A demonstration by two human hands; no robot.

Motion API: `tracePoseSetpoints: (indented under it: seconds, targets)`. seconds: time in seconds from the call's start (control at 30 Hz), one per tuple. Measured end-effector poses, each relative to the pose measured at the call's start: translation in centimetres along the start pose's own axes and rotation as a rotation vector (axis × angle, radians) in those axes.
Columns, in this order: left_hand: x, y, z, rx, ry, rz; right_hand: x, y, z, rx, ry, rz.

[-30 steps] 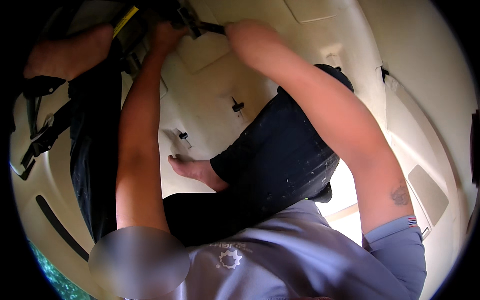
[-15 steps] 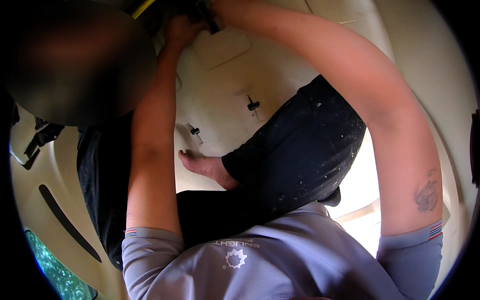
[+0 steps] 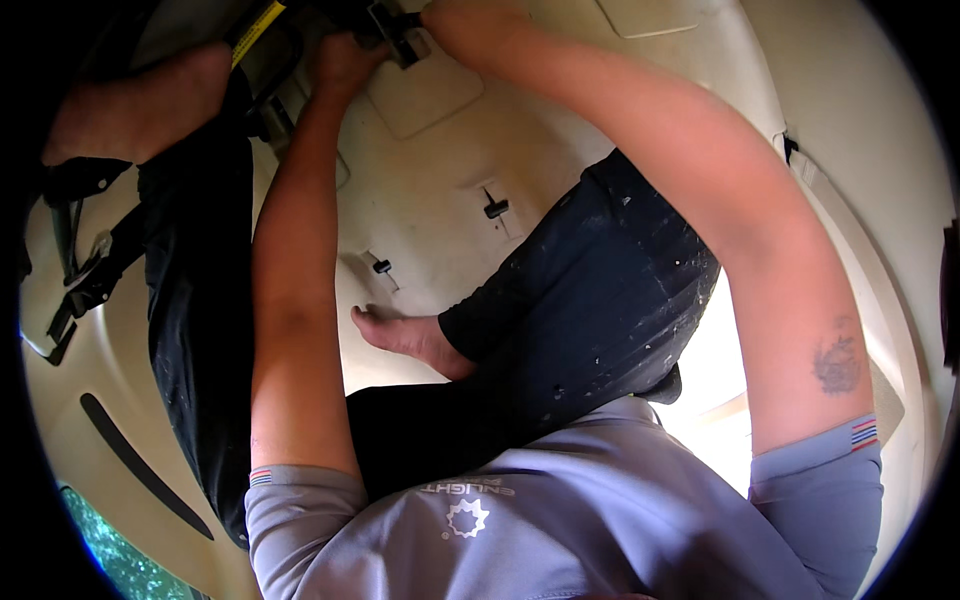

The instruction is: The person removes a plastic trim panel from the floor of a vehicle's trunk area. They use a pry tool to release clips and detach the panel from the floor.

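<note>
Both my arms reach up to the top edge of the view, where a black fitting point(image 3: 404, 48) stands against a beige panel point(image 3: 425, 95). To its left is my left hand point(image 3: 345, 62), with the fingers curled in against the fitting and their tips hidden. On the right, my right hand point(image 3: 470, 28) is closed at the fitting's dark upper end. What it grips is partly cut off by the frame edge and cannot be made out.
A yellow-labelled black bar point(image 3: 258, 32) lies beyond my left forearm. Small black clips point(image 3: 496, 208) sit on the beige surface near my bare foot point(image 3: 415, 338). Black hinged metalwork point(image 3: 92, 270) and a dark curved strip point(image 3: 145, 465) are at left; a window point(image 3: 125, 550) shows lower left.
The view has shifted slightly, and a bare foot at upper left, blurred earlier, now shows plainly. Both hands stay at the black fitting.
</note>
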State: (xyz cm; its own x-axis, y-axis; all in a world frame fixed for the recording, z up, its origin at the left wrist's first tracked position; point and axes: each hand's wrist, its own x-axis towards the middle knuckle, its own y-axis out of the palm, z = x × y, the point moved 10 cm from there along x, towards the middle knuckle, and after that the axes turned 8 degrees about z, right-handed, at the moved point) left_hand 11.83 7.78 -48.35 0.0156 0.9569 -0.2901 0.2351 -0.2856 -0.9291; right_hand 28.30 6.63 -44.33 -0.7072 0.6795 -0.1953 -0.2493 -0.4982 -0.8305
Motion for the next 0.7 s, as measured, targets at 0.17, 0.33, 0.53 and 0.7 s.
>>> tracePoseSetpoints:
  seconds: [0.17,0.33,0.53,0.7]
  targets:
    - [0.2,0.1,1.2,0.019,0.032,-0.062,4.5,0.4,1.0,-0.369,0.223,0.084]
    - [0.5,0.5,1.3,-0.059,0.005,0.051,4.1,-1.2,2.0,-0.402,0.088,0.27]
    - [0.3,0.9,1.8,-0.112,-0.067,0.031,5.1,-0.8,0.8,-0.453,0.031,0.157]
    - [-0.3,-0.3,0.6,-0.178,-0.053,0.0,3.0,-2.8,0.5,-0.335,-0.051,0.082]
